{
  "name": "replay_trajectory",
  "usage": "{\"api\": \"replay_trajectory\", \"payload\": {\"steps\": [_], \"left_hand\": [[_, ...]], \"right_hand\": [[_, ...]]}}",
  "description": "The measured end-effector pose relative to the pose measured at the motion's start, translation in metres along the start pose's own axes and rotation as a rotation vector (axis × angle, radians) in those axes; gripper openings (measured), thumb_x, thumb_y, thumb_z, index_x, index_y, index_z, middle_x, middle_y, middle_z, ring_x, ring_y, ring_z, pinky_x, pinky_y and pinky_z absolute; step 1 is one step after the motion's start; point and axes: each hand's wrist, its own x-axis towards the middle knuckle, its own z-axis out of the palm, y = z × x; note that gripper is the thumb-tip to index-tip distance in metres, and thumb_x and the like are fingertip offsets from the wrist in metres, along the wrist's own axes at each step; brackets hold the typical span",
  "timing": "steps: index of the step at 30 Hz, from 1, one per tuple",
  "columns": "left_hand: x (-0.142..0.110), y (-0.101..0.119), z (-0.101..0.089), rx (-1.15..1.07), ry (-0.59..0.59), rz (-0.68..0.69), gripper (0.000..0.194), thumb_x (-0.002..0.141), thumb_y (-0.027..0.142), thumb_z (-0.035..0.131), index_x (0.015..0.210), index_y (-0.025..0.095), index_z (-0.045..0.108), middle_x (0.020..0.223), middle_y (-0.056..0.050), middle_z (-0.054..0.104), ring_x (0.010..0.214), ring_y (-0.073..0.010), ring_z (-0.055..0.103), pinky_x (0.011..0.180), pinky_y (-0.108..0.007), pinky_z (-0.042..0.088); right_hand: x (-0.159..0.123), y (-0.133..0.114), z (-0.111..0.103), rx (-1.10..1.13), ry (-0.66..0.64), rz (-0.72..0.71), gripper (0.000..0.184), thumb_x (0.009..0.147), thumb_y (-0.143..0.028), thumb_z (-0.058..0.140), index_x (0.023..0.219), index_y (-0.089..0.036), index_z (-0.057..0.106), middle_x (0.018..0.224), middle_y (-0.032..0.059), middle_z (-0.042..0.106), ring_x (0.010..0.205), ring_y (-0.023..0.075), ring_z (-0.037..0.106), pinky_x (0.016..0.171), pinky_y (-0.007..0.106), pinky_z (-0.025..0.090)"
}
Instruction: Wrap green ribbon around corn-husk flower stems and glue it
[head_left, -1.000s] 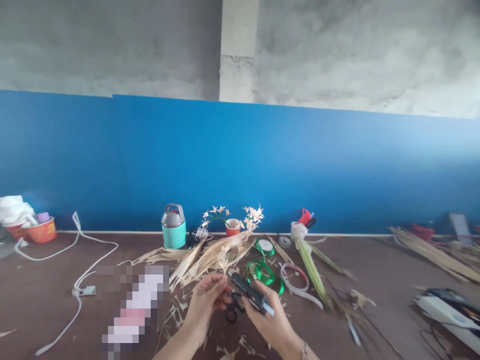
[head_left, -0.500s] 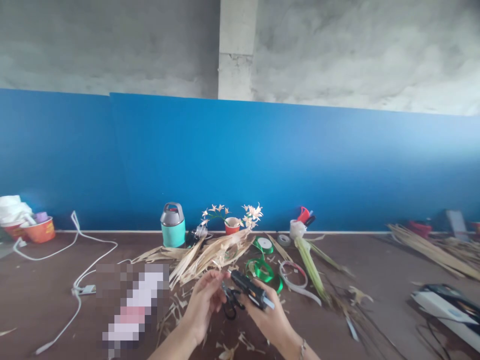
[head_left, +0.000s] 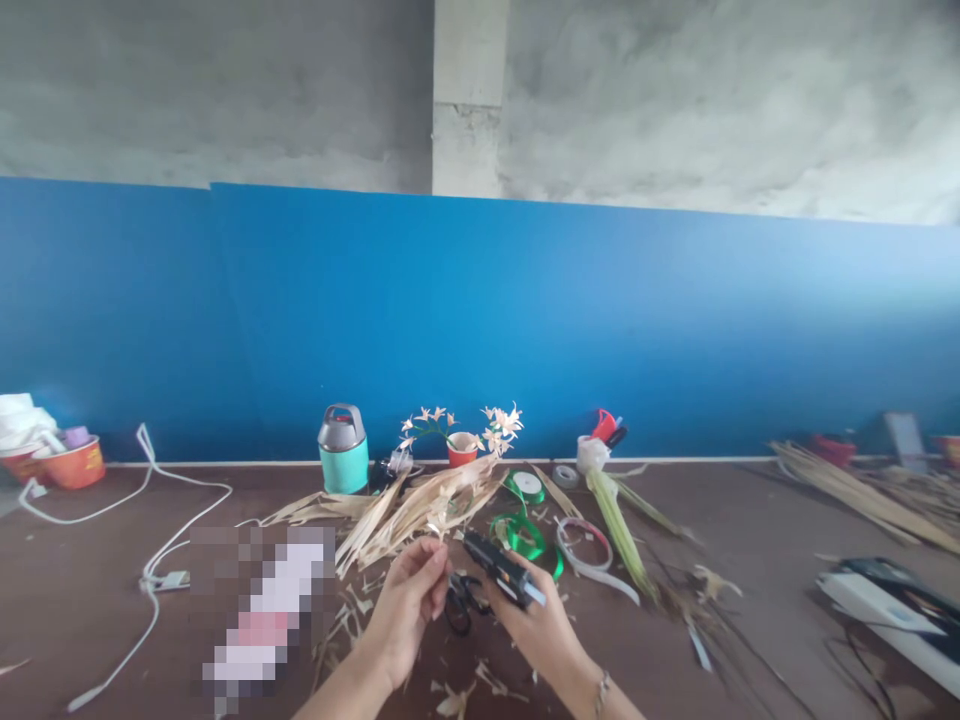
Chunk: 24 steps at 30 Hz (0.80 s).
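Observation:
My left hand (head_left: 411, 590) pinches a small pale husk flower (head_left: 439, 522) upright between thumb and fingertips. In my right hand (head_left: 541, 612) is a black glue gun (head_left: 496, 566), its nozzle pointing up and left towards the flower but apart from it. A whitish glue stick (head_left: 535, 594) pokes out of its back end. Black-handled scissors (head_left: 459, 608) lie on the table between my hands. Just beyond my hands spread dried corn husks (head_left: 427, 500), and a loose green ribbon (head_left: 525, 535) lies past the gun.
A teal flask (head_left: 345, 465) and a paper cup (head_left: 463, 452) with finished husk flowers (head_left: 501, 430) stand at the back. Right of them are a tape roll (head_left: 566, 477), a white ribbon coil (head_left: 585, 550) and green husk stalks (head_left: 622, 530). A white cable (head_left: 176, 530) snakes across the left.
My left fingers have turned, and the flower now stands up above them. The glue gun's nozzle, close to the left fingertips before, is now slightly away from them.

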Motion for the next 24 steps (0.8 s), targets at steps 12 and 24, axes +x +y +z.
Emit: {"api": "replay_trajectory", "payload": {"steps": [12,24], "left_hand": [[0.005,0.006,0.001,0.281,0.152,0.114,0.029,0.067,0.042,0.069,0.069,0.016,0.057,0.045,0.008,0.043,0.042,-0.0049,0.034,0.042,-0.016,0.028],[0.010,0.004,-0.005,0.452,0.150,0.155,0.030,0.072,0.045,0.062,0.066,0.016,0.054,0.041,0.010,0.036,0.038,-0.0051,0.030,0.041,-0.016,0.027]], "right_hand": [[0.004,-0.010,-0.007,-0.010,-0.095,0.056,0.019,0.070,-0.032,0.063,0.073,-0.013,0.063,0.058,0.0008,0.059,0.050,0.0118,0.047,0.046,0.022,0.040],[0.003,-0.024,-0.018,0.191,-0.283,0.224,0.026,0.067,-0.040,0.067,0.068,-0.014,0.062,0.051,-0.0033,0.052,0.042,0.0077,0.043,0.044,0.020,0.040]]}}
